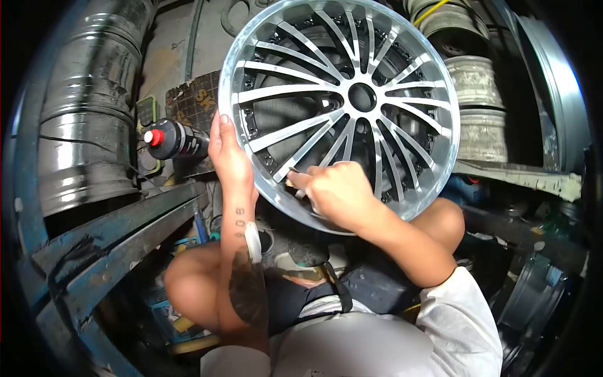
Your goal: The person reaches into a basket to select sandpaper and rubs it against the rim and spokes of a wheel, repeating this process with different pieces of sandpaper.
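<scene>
A large multi-spoke alloy wheel rim (362, 113), silver and black, is tilted up in front of me. My left hand (233, 157) grips the rim's lower left edge, with the thumb on the front lip and the fingers behind it. At the lower left spokes, my right hand (336, 191) is closed round a small, thin object whose kind I cannot make out. Its tip touches near a spoke's outer end. A dark bottle (179, 139) with a red and white cap lies left of my left hand.
Stacked metal rims (88, 107) stand at the left, and more rims (480, 107) are stacked at the right. A blue metal frame (119, 245) runs along the lower left. A green phone-like object (146, 112) is near the bottle.
</scene>
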Motion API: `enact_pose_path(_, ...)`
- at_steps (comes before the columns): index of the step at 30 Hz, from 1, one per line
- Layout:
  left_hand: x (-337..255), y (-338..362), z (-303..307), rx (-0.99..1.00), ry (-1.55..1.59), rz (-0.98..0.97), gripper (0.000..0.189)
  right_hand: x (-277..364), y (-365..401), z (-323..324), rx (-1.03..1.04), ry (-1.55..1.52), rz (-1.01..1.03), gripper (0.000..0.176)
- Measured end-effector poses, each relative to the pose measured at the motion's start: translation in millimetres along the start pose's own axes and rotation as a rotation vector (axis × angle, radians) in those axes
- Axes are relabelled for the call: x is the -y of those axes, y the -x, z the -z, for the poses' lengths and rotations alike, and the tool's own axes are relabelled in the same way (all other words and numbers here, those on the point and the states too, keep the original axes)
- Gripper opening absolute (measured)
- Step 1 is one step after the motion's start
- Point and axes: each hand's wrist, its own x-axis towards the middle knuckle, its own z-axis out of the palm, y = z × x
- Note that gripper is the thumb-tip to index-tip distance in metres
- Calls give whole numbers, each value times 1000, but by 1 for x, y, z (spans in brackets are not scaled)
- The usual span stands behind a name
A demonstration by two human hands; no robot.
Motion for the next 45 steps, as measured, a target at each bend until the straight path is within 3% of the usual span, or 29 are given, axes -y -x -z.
enact_pose_path(1, 1, -2, 1, -15, -1, -13, 42, -2, 8, 12, 1, -77, -14, 32)
enact_pose_path(4, -12, -3, 11, 8, -306, 9, 39, -31, 29, 44, -296, -293, -111, 22)
enact_pose_path(5, -23, 2, 12, 28, -285, 114, 39, -46, 34, 58, -401, -345, -185, 21)
enact_pose_path(7, -63, 32, -10, -12, -273, 213, 46, -89, 47, 74, -596, -294, -325, 16)
enact_pose_path(9, -90, 46, -5, 115, -230, 252, 66, -139, 78, 83, -695, -221, -395, 18)
enact_pose_path(12, -119, 21, 6, 180, -184, 468, 70, -168, 131, 92, -554, -286, -765, 30)
enact_pose_path(15, -107, -26, 8, 53, 7, 494, 58, -193, 185, 42, -415, -950, -666, 26)
enact_pose_path(19, -99, -30, -27, -16, -72, 380, 50, -148, 183, 45, -391, -1307, -744, 22)
enact_pose_path(22, -88, -40, -27, -85, -62, 332, 46, -139, 164, 32, -450, -1309, -646, 23)
enact_pose_path(27, -60, -66, -10, -124, -108, 246, 47, -142, 140, 39, -707, -1351, -787, 20)
enact_pose_path(28, -73, -45, -22, -124, -69, 293, 47, -144, 134, 37, -728, -1324, -801, 21)
enact_pose_path(33, -73, -28, -12, -105, -22, 359, 45, -158, 120, 43, -764, -1132, -897, 26)
enact_pose_path(35, -58, -30, 7, -92, -67, 292, 40, -178, 115, 35, -840, -1022, -963, 29)
enact_pose_path(37, -61, -1, -21, -252, -109, 260, 39, -194, 112, 25, -902, -915, -973, 35)
enact_pose_path(39, -73, 22, -52, -226, 42, 341, 41, -177, 108, 32, -858, -712, -953, 36)
enact_pose_path(40, -32, -27, -9, -125, 60, 272, 48, -178, 106, 21, -805, -568, -950, 36)
enact_pose_path(41, -14, -46, -2, -50, 128, 199, 35, -152, 98, 34, -826, -504, -771, 33)
enact_pose_path(44, 12, -60, -8, -285, -121, 70, 30, -71, 62, 50, -728, -292, -352, 19)
enact_pose_path(45, -1, -42, -22, -316, -265, 21, 34, -53, 56, 40, -568, -372, -328, 16)
